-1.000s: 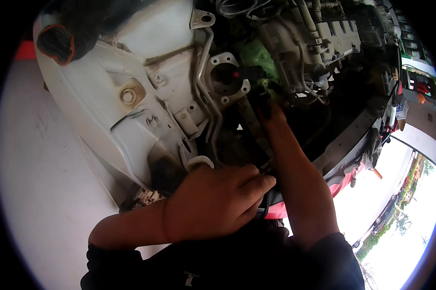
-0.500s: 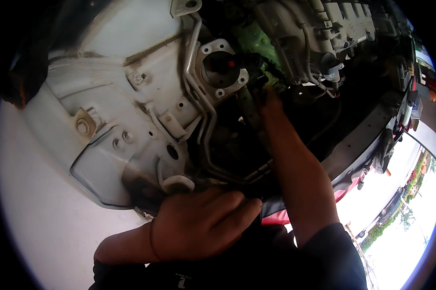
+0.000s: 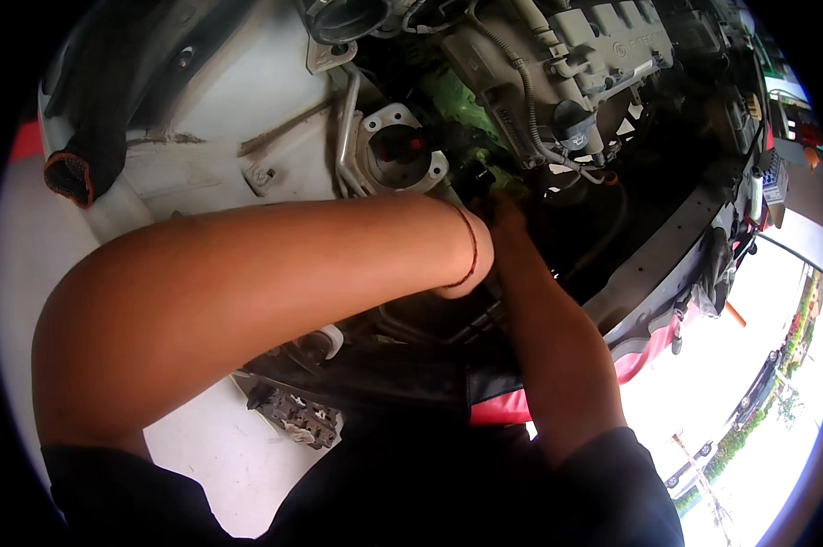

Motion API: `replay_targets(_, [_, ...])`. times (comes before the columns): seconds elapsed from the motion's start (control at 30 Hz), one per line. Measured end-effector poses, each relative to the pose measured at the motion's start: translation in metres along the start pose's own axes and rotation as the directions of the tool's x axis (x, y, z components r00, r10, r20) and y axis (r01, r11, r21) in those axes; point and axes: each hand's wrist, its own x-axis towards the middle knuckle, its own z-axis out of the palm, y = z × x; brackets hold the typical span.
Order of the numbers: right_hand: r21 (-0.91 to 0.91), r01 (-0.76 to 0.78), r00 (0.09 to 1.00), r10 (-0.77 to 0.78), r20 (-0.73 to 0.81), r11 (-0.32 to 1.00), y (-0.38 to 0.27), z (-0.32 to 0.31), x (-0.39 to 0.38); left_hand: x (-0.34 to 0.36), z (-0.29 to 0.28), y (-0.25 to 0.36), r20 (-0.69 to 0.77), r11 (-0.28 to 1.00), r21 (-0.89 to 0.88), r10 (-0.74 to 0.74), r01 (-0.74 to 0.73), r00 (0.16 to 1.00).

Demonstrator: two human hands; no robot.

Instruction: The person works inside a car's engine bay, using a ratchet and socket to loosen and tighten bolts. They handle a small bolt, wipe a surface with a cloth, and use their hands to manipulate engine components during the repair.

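My left forearm reaches across the car's engine bay from the left. A thin dark cord circles its wrist, and just past it only the back edge of my left hand (image 3: pixel 481 251) shows, with the fingers hidden below. My right hand (image 3: pixel 510 211) reaches deep into the shadow under the engine (image 3: pixel 521 100), nearest to a green-lit part (image 3: pixel 466 98); its fingers are too dark to make out. Close by on the left is a round metal mount (image 3: pixel 437 170) with bolt holes around a dark opening. Bent metal pipes (image 3: pixel 348 118) run beside it, partly behind my left forearm.
A light painted inner body panel (image 3: pixel 256 87) lies on the left, with a dark hose-like piece with an orange-edged end (image 3: pixel 69 178) over it. The front edge of the bay (image 3: pixel 657 260) curves along the right. Below my left arm, a dirty metal part (image 3: pixel 297 415) sits near the pale floor.
My left hand has moved from the bay's near edge up and right, down into the bay beside my right hand. The right arm stays nearly in place. The view has shifted slightly.
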Motion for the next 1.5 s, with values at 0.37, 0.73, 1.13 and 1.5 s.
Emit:
replay_targets(0.37, [-0.31,0.119,0.968,-0.04,0.249,0.943,-0.067,0.055,-0.066,0.249,0.081,-0.103,-0.113,0.7,-0.626,-0.517,0.344,0.848])
replay_targets(0.73, [0.26,-0.367,0.93,0.357,0.088,0.893,-0.062,0.047,-0.05,0.325,0.117,-0.073,-0.264,0.263,-0.963,-0.863,-0.063,0.43])
replay_targets(1.13, [0.475,-0.437,0.875,0.484,0.025,0.764,-0.06,0.053,-0.043,0.313,0.093,-0.067,-0.023,-0.228,-0.74,-0.931,-0.632,0.363])
replay_targets(1.5, [0.498,-0.467,0.861,0.504,0.068,0.73,-0.062,0.052,-0.039,0.308,0.087,-0.063,-0.051,-0.139,-0.791,-0.956,-0.596,0.29])
